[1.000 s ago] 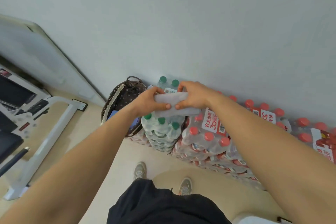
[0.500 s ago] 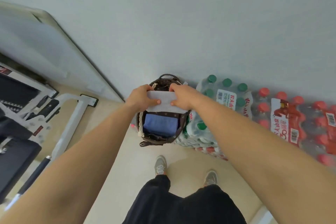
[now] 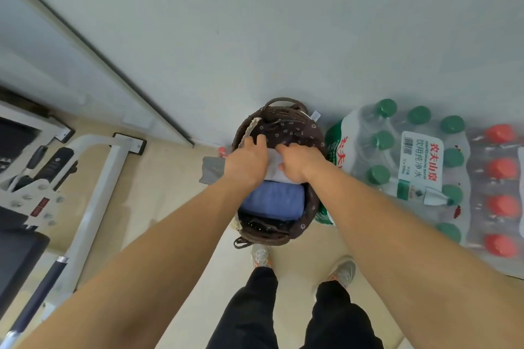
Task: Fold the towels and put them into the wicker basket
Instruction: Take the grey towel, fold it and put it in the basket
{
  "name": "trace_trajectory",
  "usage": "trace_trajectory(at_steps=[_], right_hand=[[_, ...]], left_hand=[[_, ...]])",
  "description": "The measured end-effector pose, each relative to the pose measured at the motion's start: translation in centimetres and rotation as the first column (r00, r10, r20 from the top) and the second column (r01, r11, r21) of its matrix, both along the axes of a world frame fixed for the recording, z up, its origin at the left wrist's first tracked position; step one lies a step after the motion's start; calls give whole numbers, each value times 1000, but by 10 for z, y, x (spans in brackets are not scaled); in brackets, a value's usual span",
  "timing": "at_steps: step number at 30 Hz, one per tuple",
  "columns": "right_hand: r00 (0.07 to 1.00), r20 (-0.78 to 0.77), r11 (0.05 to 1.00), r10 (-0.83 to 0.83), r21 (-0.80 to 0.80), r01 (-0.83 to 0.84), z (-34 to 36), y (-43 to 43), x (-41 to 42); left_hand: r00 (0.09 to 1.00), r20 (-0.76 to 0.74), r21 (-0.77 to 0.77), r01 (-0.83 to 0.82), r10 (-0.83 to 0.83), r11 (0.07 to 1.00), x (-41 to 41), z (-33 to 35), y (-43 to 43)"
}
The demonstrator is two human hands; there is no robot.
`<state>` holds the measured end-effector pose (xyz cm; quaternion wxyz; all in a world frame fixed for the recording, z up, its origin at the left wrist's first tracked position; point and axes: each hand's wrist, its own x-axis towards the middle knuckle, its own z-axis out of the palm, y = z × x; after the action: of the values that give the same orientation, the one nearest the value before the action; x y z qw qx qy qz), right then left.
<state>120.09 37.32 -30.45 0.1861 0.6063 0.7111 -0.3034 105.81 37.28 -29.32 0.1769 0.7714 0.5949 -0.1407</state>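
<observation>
While both hands sit low in the basket mouth, the step in hand reads as seating a folded towel. Left hand (image 3: 248,163) covers the left end of the white towel (image 3: 273,168), fingers bent forward and down over it. Right hand (image 3: 297,163) clamps the right end, knuckles bent, thumb lying on the cloth. Both appear to grip it, though the undersides of the fingers are hidden. Only a narrow strip of white shows between the two hands.

White towel lies in the far half of the wicker basket (image 3: 263,236), touching the blue towel (image 3: 272,200), which is folded and already lodged in the near half. Dark flowered liner (image 3: 292,130) rises behind the fingertips.

Doing it well, as I judge it:
- Hold the fold pinched shut until the towel reaches the bottom.
- Slide it down flat against the blue one rather than onto it.
- Release both ends together so neither flap springs open.
- Liner looks loose and fingers could drag it inward, so lift the hands straight up.

Basket stands on the floor (image 3: 170,178) against the wall, just beside a shrink-wrapped pack of green-capped bottles (image 3: 397,156), with red-capped bottles (image 3: 499,178) beyond. Grey scrap (image 3: 211,170) lies just left of the basket, nature unclear. Whether more towels wait to be folded cannot be told from this view.
</observation>
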Motion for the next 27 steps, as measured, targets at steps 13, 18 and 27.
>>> trace_trajectory(at_steps=[13, 18, 27], right_hand=[[994, 100, 987, -46, 159, 29, -7, -10, -11], [977, 136, 946, -167, 302, 120, -6, -26, -15], [972, 123, 964, -199, 206, 171, -5, -43, -21]], left_hand=[[904, -219, 169, 406, -367, 898, -4, -13, -1], [937, -151, 239, 344, -315, 908, -7, -24, -7], [955, 2, 208, 291, -298, 934, -16, -25, -21]])
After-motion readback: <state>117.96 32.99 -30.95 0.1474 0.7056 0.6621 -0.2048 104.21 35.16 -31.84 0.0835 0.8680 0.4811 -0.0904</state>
